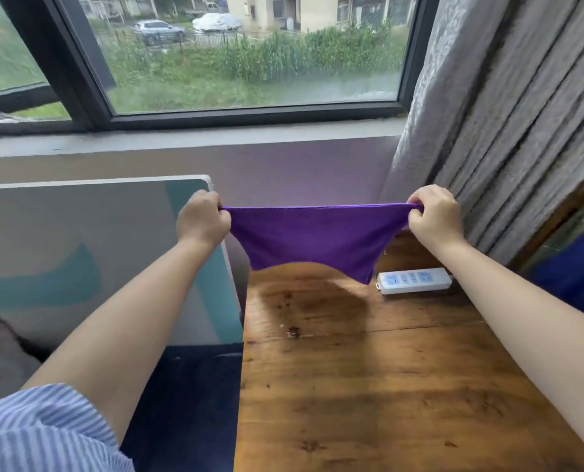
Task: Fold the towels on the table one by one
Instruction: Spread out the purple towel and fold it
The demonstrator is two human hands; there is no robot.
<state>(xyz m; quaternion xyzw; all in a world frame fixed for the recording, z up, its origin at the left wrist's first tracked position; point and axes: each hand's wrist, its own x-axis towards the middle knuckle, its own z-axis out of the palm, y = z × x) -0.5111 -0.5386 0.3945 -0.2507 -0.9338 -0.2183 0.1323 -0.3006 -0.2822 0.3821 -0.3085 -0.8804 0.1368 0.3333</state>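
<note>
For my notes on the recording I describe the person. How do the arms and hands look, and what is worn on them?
Both forearms are bare, and the left hand and right hand wear no gloves, rings or watch that can be seen. On the left upper arm there is a short sleeve with thin blue and white stripes. The right sleeve is out of view.

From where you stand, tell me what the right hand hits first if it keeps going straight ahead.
Most likely the curtain. The right hand, pinching the towel, points forward toward the window side, and the curtain's folds hang just beyond it. Depth is unclear, so the wall could come first.

A home room — window [249, 52], grey curtain [505, 114], worn wooden table [369, 386].
</note>
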